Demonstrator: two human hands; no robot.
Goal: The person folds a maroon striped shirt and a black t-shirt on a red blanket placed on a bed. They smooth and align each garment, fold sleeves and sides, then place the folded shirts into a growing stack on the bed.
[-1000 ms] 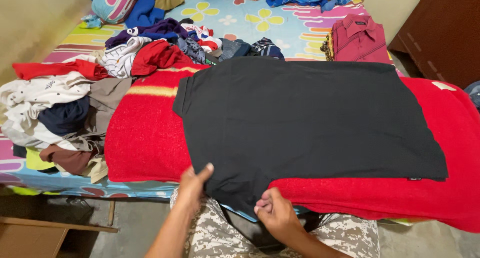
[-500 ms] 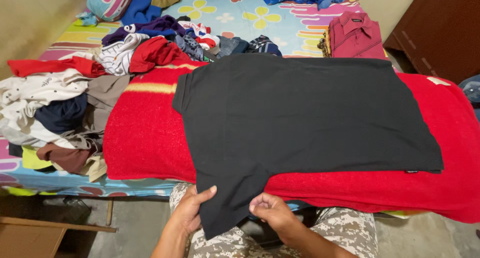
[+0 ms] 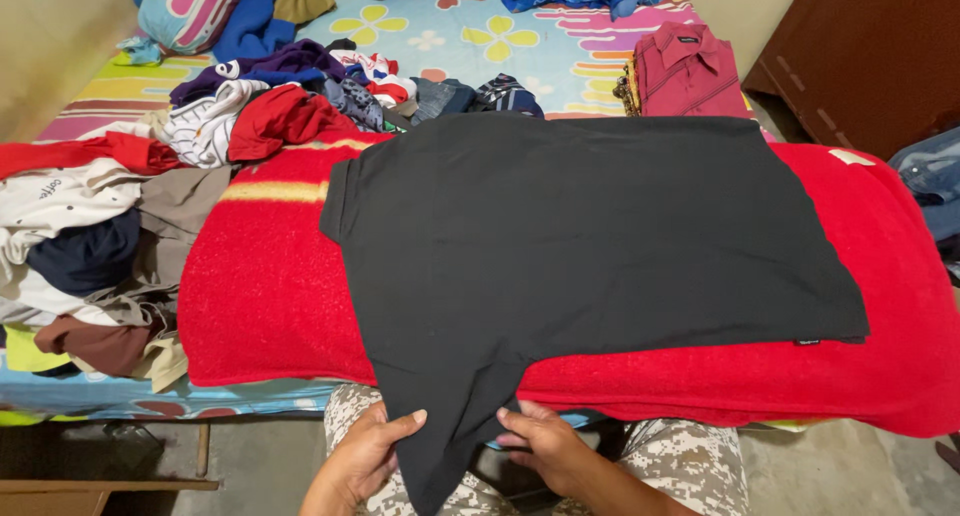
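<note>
- The left hand (image 3: 362, 454) holds the left edge of a hanging part of the black shirt (image 3: 590, 246), with the thumb on top of the cloth and the fingers curled under it.
- The right hand (image 3: 545, 448) pinches the right edge of that same hanging part, fingers closed on the cloth.
- The two hands are near each other, with only the narrow black flap between them (it looks like a sleeve, but I cannot tell for sure).
- The rest of the black shirt lies flat and spread out just above the hands, on a red blanket (image 3: 260, 296).
- The red blanket covers the bed (image 3: 480, 46), which has a bright sheet with flowers on it.
- Below the hands are the person's knees in spotted camouflage trousers (image 3: 690, 456).
- Far up and to the left of the left hand sits a messy pile of clothes (image 3: 130, 206) in white, red, grey, brown and dark blue.
- Far up and to the right of the right hand lies a folded dark pink shirt (image 3: 685, 71) with a collar.
- Past the right hand, at the far right edge, some blue denim (image 3: 935, 186) shows.
- A dark brown wooden cabinet (image 3: 870, 46) stands beyond the bed on the right.
</note>
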